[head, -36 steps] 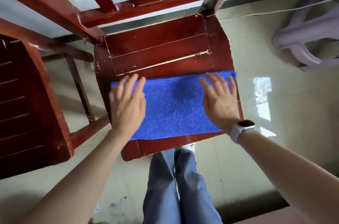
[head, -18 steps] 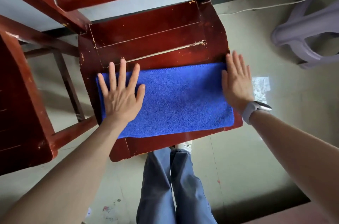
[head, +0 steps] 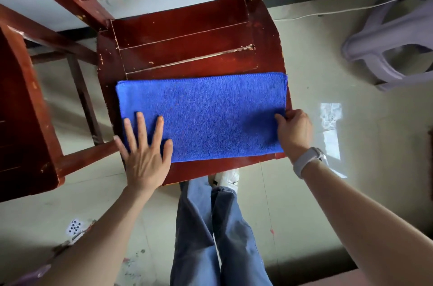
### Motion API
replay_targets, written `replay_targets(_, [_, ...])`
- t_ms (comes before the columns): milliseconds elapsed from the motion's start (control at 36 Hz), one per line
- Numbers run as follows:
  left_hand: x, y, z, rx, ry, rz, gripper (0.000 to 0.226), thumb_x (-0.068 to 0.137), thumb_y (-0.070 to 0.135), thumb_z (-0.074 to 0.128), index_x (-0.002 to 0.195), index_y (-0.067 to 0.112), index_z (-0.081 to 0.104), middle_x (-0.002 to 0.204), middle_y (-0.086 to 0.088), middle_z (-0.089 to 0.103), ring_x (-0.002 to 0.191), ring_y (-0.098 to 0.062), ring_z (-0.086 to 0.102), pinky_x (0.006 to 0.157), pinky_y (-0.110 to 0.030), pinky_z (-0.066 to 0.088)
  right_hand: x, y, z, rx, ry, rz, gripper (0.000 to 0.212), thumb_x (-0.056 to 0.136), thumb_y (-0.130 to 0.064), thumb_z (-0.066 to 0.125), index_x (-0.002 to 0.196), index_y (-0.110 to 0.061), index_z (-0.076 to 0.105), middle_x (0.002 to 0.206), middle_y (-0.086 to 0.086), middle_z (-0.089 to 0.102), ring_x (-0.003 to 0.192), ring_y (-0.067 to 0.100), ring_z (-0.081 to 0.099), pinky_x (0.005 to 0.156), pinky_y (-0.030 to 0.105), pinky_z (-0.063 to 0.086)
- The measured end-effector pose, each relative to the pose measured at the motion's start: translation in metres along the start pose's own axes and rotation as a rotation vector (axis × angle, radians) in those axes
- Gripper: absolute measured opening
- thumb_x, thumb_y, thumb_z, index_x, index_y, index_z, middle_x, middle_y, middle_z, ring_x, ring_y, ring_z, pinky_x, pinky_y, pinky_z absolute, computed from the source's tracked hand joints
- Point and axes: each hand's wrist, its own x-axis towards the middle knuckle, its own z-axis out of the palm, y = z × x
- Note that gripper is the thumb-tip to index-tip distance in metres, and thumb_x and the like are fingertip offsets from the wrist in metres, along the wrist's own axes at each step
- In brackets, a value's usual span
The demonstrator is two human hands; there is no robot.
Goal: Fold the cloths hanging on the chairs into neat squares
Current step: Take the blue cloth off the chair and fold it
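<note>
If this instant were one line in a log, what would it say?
blue cloth: long rectangle on chair seat | left hand: flat on left end | right hand: pinching right edge | likely next: fold across

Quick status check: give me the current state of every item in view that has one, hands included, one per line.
Blue microfibre cloth: folded into a long rectangle, flat on the seat, not yet square.
Red-brown wooden chair: upright, seat bearing the cloth.
Left hand: fingers straight, pressing the cloth's left end.
Right hand: pinching the cloth's right edge.
Pale lilac plastic stool: on the floor, untouched.
</note>
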Motion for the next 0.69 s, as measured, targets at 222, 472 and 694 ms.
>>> replay_targets(222, [0.002,0.000,0.000,0.003,-0.026,-0.011,0.060,0.088,0.051,0.020,0.144,0.031,0.019,0.156,-0.011,0.006,0.142,-0.035,-0.002,0.107,-0.064,0.001,-0.001,-0.011,-0.008,-0.108,-0.110,-0.011,0.020,0.088,-0.020,0.051,0.073,-0.007,0.051,0.088,0.018,0.055,0.084,0.034,0.051,0.069,0.034,0.037])
replay_targets(472, [-0.040,0.007,0.000,0.010,0.070,0.151,0.060,0.092,0.040,0.026,0.144,0.010,0.020,0.152,-0.016,0.016,0.141,-0.031,0.008,0.113,-0.051,0.004,-0.013,-0.019,-0.014,0.108,-0.105,0.063,0.028,0.085,-0.022,0.057,0.107,-0.004,0.056,0.095,0.011,0.061,0.092,0.033,0.058,0.075,0.036,0.046])
replay_targets(694, [-0.050,-0.003,0.012,0.073,-0.066,0.121,0.066,0.089,0.048,0.030,0.142,0.010,0.025,0.147,-0.021,0.028,0.135,-0.042,0.025,0.110,-0.052,0.015,-0.028,-0.031,-0.029,0.236,-0.153,-0.062,0.014,0.085,-0.022,0.062,0.093,-0.013,0.054,0.086,0.004,0.057,0.078,0.022,0.054,0.068,0.030,0.047])
